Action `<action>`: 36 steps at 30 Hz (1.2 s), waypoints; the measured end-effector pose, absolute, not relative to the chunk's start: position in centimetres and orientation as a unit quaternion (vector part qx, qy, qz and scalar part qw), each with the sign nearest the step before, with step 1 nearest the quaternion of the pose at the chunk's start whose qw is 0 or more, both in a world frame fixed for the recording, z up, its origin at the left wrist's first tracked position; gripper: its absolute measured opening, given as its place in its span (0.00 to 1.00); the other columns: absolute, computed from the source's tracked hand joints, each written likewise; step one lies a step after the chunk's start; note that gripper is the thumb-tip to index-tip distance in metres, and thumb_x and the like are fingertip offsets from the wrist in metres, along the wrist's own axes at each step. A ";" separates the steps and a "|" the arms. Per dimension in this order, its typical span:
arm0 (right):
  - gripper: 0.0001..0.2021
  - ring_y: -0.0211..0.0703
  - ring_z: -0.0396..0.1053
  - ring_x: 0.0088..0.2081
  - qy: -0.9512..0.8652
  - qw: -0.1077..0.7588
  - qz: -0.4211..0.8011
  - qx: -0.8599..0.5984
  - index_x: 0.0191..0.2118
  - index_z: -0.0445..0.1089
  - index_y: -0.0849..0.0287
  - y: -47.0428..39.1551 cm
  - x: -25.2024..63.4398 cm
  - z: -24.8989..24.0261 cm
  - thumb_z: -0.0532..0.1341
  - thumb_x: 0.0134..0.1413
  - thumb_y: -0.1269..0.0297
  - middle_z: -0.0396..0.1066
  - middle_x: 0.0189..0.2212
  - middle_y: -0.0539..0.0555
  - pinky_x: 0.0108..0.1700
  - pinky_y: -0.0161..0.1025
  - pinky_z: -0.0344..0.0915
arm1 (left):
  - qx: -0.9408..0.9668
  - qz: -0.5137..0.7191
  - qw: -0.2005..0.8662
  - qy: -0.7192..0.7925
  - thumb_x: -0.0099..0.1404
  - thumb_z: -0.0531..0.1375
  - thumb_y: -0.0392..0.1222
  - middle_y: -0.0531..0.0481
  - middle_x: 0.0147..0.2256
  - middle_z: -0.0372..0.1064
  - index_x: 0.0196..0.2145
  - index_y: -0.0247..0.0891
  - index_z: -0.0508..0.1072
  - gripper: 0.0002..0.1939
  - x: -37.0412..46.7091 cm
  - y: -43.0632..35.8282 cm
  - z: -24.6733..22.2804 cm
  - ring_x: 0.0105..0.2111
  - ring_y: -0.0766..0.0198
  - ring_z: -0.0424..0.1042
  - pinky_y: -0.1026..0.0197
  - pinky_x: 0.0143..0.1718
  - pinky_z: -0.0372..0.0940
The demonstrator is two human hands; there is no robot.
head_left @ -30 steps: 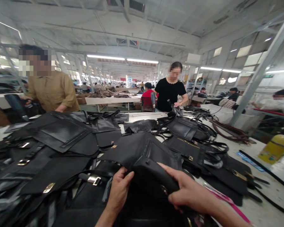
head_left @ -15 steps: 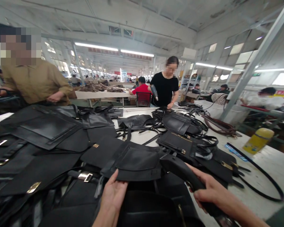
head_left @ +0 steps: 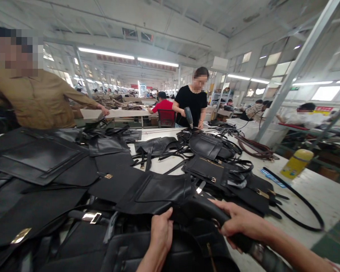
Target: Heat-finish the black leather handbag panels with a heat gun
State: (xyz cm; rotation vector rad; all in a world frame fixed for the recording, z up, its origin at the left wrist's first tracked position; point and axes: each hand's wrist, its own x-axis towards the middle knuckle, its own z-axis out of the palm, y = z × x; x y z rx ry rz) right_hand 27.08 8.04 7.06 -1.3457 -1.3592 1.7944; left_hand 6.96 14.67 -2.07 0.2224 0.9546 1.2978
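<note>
A black leather bag [head_left: 161, 189] with a front pocket lies on the pile before me. My left hand [head_left: 161, 230] grips its near edge, thumb on top and the other fingers curled under, partly out of sight. My right hand [head_left: 238, 223] is wrapped around a long black handheld tool [head_left: 222, 212] with a metallic part near its lower end; its exact kind is unclear. The tool's far end reaches the bag's right side. More black bags with gold buckles [head_left: 94, 218] lie to the left and under my hands.
Several black bags and straps cover the white table [head_left: 297, 196]. A yellow bottle [head_left: 296, 164] and a looped black strap [head_left: 314, 204] are at the right. Across the table a person in black [head_left: 191, 102] holds a heat gun [head_left: 188, 117]; another person [head_left: 42, 98] stands left.
My left hand has moved right along the bag's edge, close to the tool. The tool tilts lower against the bag. The left person's arm now stretches out; the far person's heat gun points lower.
</note>
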 end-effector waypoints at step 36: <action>0.43 0.36 0.63 0.14 -0.512 0.371 0.561 -0.534 0.61 0.32 0.55 10.2 24.8 4.4 0.54 0.38 0.73 0.67 0.16 0.45 0.15 0.30 0.61 | 0.063 0.593 0.694 0.403 0.51 0.56 0.24 0.49 0.22 0.71 0.22 0.34 0.65 0.08 3.8 14.1 -1.6 0.27 0.60 0.72 0.54 0.32 0.69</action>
